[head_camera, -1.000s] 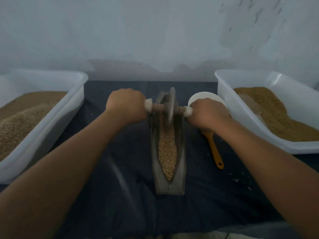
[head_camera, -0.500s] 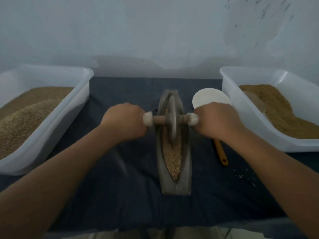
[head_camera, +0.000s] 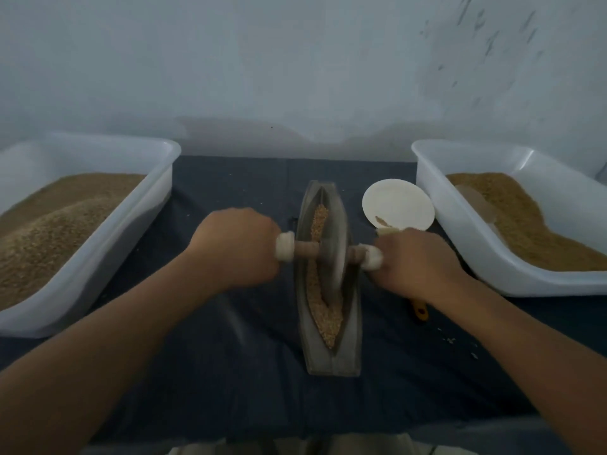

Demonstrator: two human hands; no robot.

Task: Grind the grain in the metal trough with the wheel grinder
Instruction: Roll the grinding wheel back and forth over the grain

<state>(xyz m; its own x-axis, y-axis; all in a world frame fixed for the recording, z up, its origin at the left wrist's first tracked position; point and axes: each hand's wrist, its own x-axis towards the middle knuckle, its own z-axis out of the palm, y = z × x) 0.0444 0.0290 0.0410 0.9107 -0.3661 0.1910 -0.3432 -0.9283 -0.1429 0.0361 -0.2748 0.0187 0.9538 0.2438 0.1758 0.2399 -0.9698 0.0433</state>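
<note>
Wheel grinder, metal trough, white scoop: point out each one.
wheel grinder [head_camera: 333, 267], head view, on its disc.
metal trough [head_camera: 331, 364], head view, on its near end.
white scoop [head_camera: 399, 203], head view, inside its bowl.

Left tub [head_camera: 166, 152], right tub [head_camera: 427, 165] and scoop [head_camera: 399, 200] sit on dark cloth [head_camera: 230, 372].

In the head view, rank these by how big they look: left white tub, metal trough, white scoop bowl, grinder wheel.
Left white tub
Metal trough
White scoop bowl
Grinder wheel, seen edge-on, so last two unsure
</note>
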